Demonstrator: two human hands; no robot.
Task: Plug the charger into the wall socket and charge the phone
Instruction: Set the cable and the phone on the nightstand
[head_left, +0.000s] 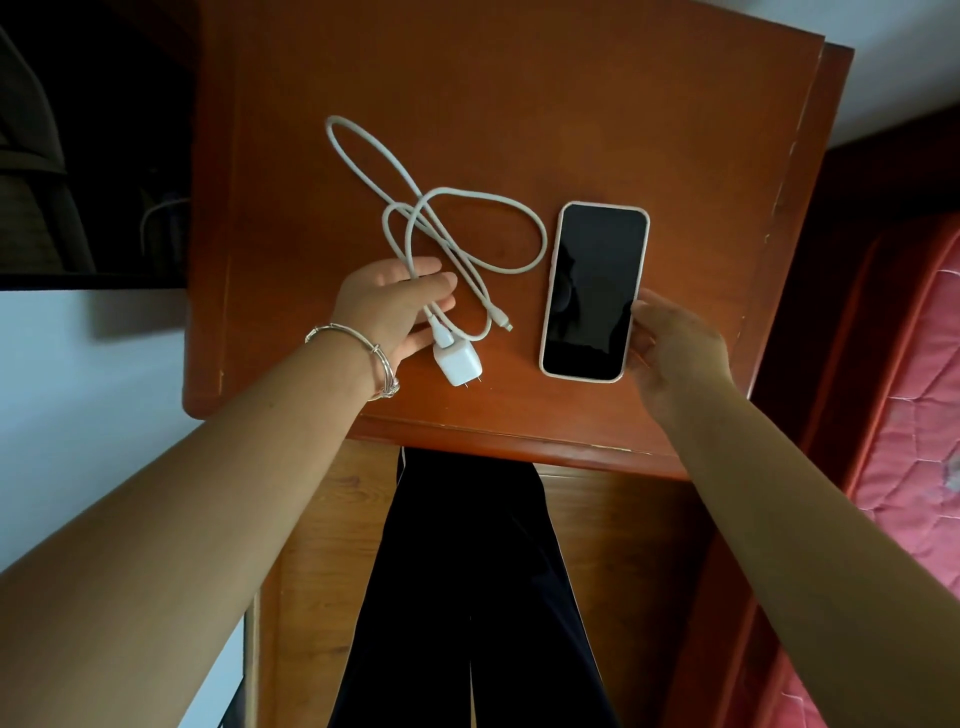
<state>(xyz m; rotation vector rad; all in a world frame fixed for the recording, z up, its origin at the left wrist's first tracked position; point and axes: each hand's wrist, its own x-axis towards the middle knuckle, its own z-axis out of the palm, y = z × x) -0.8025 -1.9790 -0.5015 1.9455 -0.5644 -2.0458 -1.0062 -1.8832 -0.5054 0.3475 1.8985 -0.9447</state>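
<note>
A white charger block (458, 364) lies on the wooden bedside table (571, 130), prongs toward the front edge. Its white cable (467, 218) loops across the tabletop, and the free plug end (505, 326) rests near the phone. My left hand (395, 306) hovers over the cable just above the block, with straight fingers on either side of the cord. A dark-screened phone (595, 291) in a pale case lies flat to the right. My right hand (675, 348) pinches its lower right edge with thumb and fingers. No wall socket is in view.
A red quilted mattress (914, 415) borders the table on the right. A dark recess with some objects (104, 182) sits to the left of the table. My dark trousers (467, 597) show below the table's front edge.
</note>
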